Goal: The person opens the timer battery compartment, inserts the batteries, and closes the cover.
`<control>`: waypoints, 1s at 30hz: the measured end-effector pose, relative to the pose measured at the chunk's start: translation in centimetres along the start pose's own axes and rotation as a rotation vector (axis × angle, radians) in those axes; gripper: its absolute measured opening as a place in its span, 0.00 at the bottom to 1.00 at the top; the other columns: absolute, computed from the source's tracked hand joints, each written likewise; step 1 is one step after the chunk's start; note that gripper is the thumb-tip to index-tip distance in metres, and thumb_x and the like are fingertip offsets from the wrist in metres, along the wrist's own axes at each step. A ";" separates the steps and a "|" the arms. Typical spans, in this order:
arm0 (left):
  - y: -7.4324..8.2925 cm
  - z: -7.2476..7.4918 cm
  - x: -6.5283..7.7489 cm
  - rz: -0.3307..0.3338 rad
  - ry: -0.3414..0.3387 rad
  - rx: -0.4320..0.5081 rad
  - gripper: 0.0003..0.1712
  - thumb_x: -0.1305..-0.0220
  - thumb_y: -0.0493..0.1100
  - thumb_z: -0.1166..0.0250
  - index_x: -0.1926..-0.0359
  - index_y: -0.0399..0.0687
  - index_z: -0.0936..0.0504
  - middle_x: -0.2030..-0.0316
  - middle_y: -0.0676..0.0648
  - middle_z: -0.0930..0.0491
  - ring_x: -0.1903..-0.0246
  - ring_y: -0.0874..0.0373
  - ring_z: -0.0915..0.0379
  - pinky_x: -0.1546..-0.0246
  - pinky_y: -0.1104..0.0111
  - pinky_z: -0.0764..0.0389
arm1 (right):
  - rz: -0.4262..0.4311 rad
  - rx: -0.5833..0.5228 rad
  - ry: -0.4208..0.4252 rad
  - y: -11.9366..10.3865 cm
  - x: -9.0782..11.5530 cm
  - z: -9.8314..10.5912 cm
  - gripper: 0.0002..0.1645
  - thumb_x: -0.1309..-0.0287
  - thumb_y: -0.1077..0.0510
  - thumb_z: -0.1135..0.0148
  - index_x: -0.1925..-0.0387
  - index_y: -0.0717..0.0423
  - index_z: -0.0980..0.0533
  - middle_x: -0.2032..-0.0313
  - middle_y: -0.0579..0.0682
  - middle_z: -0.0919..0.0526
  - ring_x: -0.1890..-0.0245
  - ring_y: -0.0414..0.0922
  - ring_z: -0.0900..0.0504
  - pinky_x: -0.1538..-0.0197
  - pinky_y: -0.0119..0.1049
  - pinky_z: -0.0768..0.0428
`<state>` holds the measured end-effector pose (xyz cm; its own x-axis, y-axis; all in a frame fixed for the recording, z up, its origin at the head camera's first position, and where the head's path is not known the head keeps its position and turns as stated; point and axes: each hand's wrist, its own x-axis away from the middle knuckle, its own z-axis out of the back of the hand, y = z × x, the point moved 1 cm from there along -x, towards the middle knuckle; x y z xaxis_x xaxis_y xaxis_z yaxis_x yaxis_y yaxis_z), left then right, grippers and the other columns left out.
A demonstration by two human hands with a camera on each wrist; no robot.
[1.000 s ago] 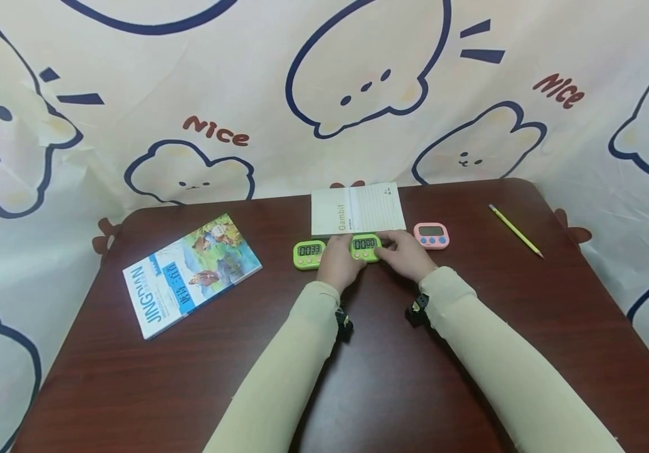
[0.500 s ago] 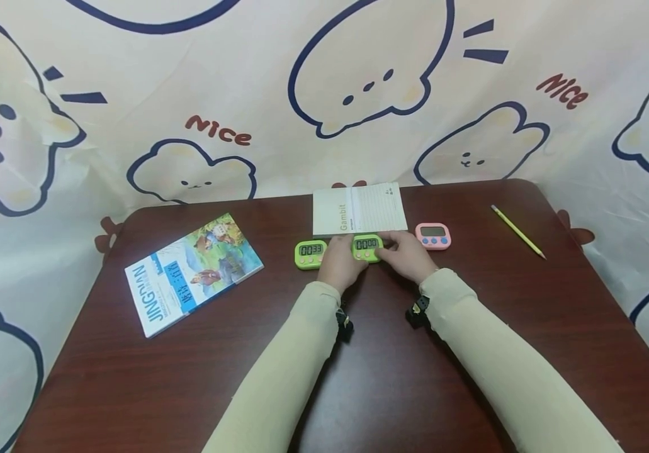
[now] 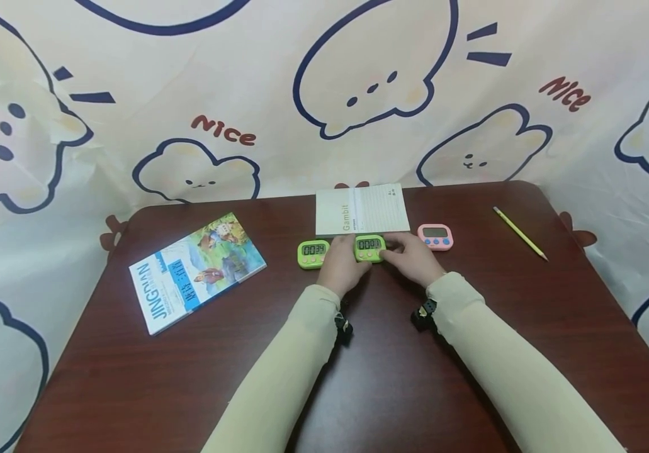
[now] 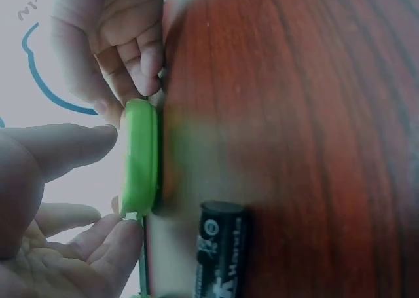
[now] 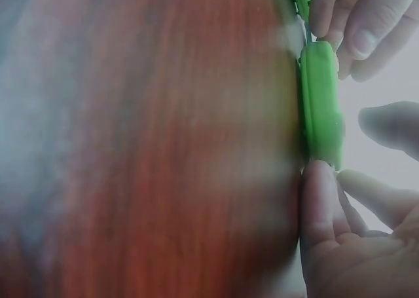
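A small green digital timer stays on the dark wooden table between both hands, its display lit with digits. The fingers of my left hand touch its left end, the thumb apart from its face in the left wrist view. At the opposite end, fingers of my right hand touch the casing, with that thumb off it too. A second green timer lies just left of the left hand, partly covered by it. Beyond the right fingertips sits a pink timer with blue buttons and a blank-looking display.
A notebook marked Gambit lies behind the timers at the far edge. To the left is a colourful book, to the right a yellow pencil. A black cylinder with white lettering appears in the left wrist view.
The digits on the middle green timer have changed from 00:00, apparently to 00:01. The left green timer's last digit has also changed. Both hands stay in place; the whole view shifts slightly.
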<state>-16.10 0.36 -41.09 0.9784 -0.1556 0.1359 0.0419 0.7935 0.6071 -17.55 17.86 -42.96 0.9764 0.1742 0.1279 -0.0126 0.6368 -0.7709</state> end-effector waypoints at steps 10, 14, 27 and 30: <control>0.2 -0.3 0.7 -0.003 0.027 0.023 0.41 0.35 0.46 0.30 0.26 0.41 0.36 0.33 0.37 0.34 0.35 0.47 0.34 0.34 0.57 0.29 | 0.016 0.007 0.014 0.2 0.9 0.1 0.28 0.34 0.53 0.36 0.37 0.63 0.26 0.44 0.59 0.21 0.51 0.52 0.20 0.46 0.48 0.22; 0.5 -0.5 1.1 -0.040 0.056 0.043 0.42 0.35 0.46 0.30 0.26 0.40 0.37 0.32 0.38 0.35 0.33 0.47 0.35 0.34 0.58 0.30 | 0.038 0.007 0.042 0.3 1.5 0.4 0.28 0.35 0.54 0.35 0.37 0.61 0.25 0.42 0.59 0.22 0.51 0.53 0.21 0.46 0.49 0.22; 2.4 -1.7 1.4 -0.134 0.114 0.189 0.37 0.35 0.44 0.30 0.28 0.44 0.34 0.33 0.43 0.32 0.35 0.51 0.32 0.34 0.60 0.29 | 0.038 0.033 0.133 1.0 3.2 2.5 0.27 0.34 0.56 0.36 0.36 0.59 0.26 0.58 0.56 0.19 0.59 0.51 0.22 0.56 0.42 0.24; 2.9 -2.1 1.5 -0.145 0.108 0.234 0.37 0.35 0.43 0.31 0.28 0.44 0.33 0.35 0.43 0.30 0.38 0.51 0.30 0.36 0.59 0.27 | 0.029 0.040 0.158 1.5 3.6 3.1 0.27 0.34 0.55 0.36 0.36 0.59 0.26 0.59 0.56 0.19 0.59 0.51 0.23 0.56 0.42 0.25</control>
<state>-14.15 3.64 -40.76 0.9820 -0.1842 -0.0420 0.1475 0.6082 0.7800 -14.75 21.80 -41.74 0.9972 0.0742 0.0038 -0.0465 0.6635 -0.7467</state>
